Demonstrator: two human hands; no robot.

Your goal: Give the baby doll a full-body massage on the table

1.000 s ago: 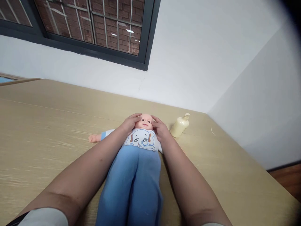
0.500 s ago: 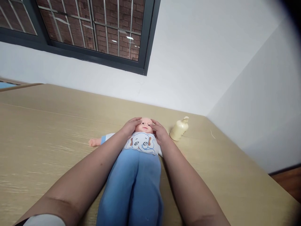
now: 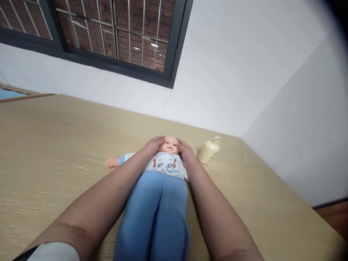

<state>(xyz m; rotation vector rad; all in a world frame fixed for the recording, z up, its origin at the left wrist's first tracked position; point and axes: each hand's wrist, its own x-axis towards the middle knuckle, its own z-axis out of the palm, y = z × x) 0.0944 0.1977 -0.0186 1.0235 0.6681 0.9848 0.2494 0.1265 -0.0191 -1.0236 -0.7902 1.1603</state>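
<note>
A baby doll (image 3: 164, 165) lies on its back on the wooden surface, its head away from me. It wears a white top with an elephant's face and blue trousers (image 3: 154, 214). My left hand (image 3: 155, 145) rests against the left side of its head, fingers stretched out over the temple. On the opposite side, my right hand (image 3: 186, 151) lies along the cheek with its fingers extended and slightly apart. Both palms are turned inward, partly hidden. A cream pump bottle (image 3: 208, 150) stands tilted in view, just right of my right hand.
The broad wooden surface (image 3: 59, 145) reaches a white wall (image 3: 231, 65) at the back and right. Above it is a dark-framed window (image 3: 170, 61) with metal bars. A thin pale strand (image 3: 246, 158) lies right of the bottle.
The view has shifted slightly, so everything appears a little further right. Both hands stay at the sides of the doll's head, with hardly any movement.
</note>
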